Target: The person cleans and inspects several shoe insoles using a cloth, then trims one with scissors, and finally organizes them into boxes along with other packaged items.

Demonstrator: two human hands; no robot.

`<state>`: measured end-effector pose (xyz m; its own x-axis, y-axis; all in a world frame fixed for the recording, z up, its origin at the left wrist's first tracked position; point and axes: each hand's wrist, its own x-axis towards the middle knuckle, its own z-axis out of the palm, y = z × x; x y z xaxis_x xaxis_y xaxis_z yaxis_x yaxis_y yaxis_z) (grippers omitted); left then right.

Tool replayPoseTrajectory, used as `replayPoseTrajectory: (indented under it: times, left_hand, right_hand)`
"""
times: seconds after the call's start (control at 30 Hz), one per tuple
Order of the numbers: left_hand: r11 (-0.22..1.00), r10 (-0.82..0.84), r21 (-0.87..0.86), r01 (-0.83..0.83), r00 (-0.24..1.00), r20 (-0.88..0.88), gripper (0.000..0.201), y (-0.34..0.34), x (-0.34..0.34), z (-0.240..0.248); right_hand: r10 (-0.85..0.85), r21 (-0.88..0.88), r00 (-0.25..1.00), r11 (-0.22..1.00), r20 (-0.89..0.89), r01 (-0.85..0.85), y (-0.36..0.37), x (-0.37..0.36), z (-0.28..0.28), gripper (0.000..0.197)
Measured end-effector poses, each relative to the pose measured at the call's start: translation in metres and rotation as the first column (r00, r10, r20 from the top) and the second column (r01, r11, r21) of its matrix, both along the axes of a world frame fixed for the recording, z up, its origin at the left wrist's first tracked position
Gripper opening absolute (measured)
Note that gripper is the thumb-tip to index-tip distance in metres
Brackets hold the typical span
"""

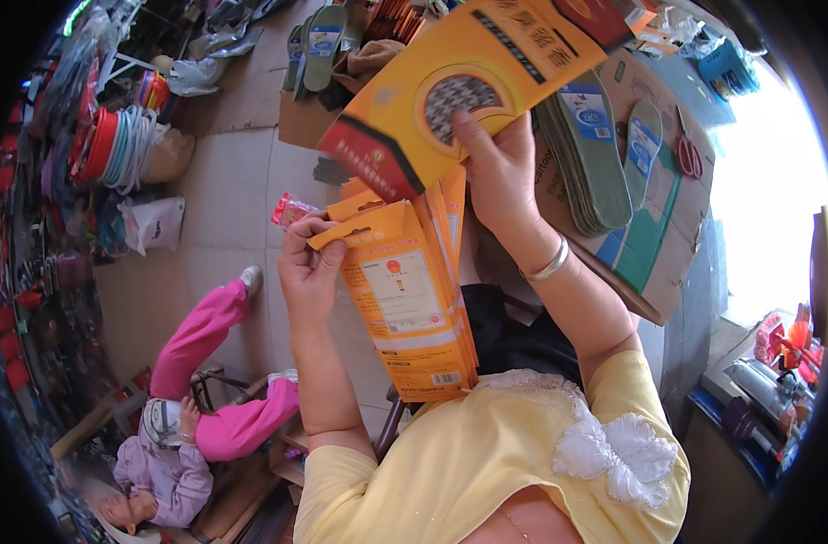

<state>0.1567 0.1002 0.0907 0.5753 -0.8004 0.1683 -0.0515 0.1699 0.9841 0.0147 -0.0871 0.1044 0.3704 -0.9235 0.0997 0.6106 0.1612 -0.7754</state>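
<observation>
My right hand (504, 172) grips a flat yellow-and-red cardboard packet (387, 109), thumb across its front, tilted up to the right. A round window in it shows black-and-white patterned material. Lower and to the left, my left hand (312, 267) pinches the top hanging tab of an orange packet (405, 290) at the front of several similar ones. That bunch hangs upright, its lower end against my yellow shirt (468, 453). The raised packet passes in front of the bunch's upper part.
Green insoles (581, 154) and red-handled scissors (688, 154) lie on a cardboard box (654, 254) at the right. A person in pink trousers (251, 422) sits at lower left. Goods, including a red bucket (96, 145), line the left side. A blue bucket (729, 72) stands far right.
</observation>
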Motion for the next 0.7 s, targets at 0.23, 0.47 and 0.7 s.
replayPoseTrajectory:
  times: [0.23, 0.47, 0.7]
  left_hand:
    - [0.999, 0.034, 0.015, -0.034, 0.999, 0.014, 0.020, -0.006, -0.003, 0.004]
    - [0.986, 0.122, 0.096, -0.137, 0.982, 0.146, 0.021, -0.013, -0.008, 0.007]
    - [0.969, 0.154, 0.155, -0.194, 0.959, 0.238, 0.023, -0.020, -0.009, 0.013]
  right_hand:
    - [0.257, -0.136, 0.958, 0.952, -0.124, -0.273, 0.008, -0.014, 0.001, 0.041]
    - [0.287, -0.190, 0.872, 0.904, -0.395, -0.384, -0.008, -0.025, 0.000, 0.041]
    - [0.444, -0.183, 0.764, 0.797, -0.468, -0.575, 0.003, -0.039, -0.012, 0.044]
